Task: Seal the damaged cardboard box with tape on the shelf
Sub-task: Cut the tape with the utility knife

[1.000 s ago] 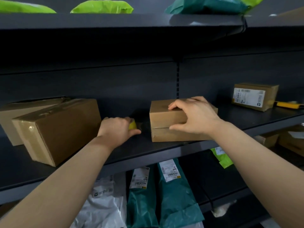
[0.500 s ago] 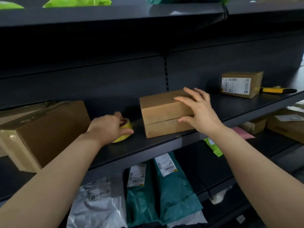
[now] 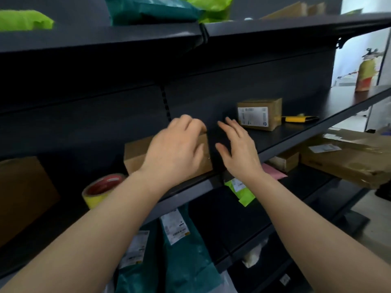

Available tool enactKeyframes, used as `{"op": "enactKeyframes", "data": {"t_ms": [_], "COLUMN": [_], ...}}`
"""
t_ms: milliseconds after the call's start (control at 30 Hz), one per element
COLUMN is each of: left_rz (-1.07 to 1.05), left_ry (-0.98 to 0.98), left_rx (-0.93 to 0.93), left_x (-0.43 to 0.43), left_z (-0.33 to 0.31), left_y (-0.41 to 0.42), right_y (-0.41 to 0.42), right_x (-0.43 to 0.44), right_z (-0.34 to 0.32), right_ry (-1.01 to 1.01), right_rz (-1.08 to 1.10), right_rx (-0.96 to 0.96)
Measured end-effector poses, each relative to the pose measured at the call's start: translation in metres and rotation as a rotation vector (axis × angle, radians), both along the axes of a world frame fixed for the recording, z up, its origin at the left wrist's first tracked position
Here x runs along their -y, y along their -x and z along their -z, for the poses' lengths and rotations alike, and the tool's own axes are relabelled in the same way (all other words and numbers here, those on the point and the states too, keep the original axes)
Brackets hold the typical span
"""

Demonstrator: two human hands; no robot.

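Cardboard box (image 3: 135,154) sits mid-frame on the middle shelf (image 3: 296,132), near its front edge. Left hand (image 3: 175,151) lies over the box's right half, fingers curled over the top far edge and gripping it; some motion blur, so the exact finger contact is unclear. Right hand (image 3: 239,149) is just right of the box, fingers straight and spread, palm facing the box's right side, with a dark gap between them, so it's not touching.

Tape roll (image 3: 103,190), yellow with a red core, lies on the same shelf to the lower left of the box, partly behind the left forearm; neither hand is on it.

Further right on that shelf: small labelled box (image 3: 260,114) against the back panel, yellow utility knife (image 3: 300,119) just beside it. Large brown box (image 3: 21,193) at the left edge of the frame.

Shelf below: teal mailers (image 3: 184,250) with white labels, green mailer (image 3: 241,191), pink envelope (image 3: 275,172), crumpled flat carton (image 3: 349,159) at right. Top shelf: green bags (image 3: 23,20) and a teal bag (image 3: 152,9).
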State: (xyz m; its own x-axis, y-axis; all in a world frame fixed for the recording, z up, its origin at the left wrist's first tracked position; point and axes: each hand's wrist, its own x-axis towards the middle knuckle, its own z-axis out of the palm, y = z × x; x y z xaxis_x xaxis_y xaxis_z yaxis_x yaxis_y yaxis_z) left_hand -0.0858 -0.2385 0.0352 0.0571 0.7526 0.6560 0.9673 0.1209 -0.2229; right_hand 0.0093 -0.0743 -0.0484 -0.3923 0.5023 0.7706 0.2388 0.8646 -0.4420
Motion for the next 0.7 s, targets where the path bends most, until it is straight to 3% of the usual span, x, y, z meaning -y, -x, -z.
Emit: {"op": "enactKeyframes", "data": {"t_ms": [133,300,467,700], "left_rz": [0.05,0.019,-0.057,-0.16], "left_ry": [0.169,0.377,0.442,0.461], "left_rx": [0.02,0.045,0.089,0.146], "left_x": [-0.087,-0.188,-0.252,-0.283], "left_z": [0.008,0.017,0.025,0.023], "left_y": [-0.041,-0.085,-0.11,-0.112], "right_y": [-0.048,-0.113,-0.149,-0.132], "right_x": [-0.066,-0.148,-0.22,-0.302], "right_z": [0.004,0.002,-0.008,-0.019], "right_ry": [0.161,0.225,0.31,0.239], "right_rz": [0.204,0.285,0.305,0.346], "right_rx": [0.132,0.259,0.369,0.73]}}
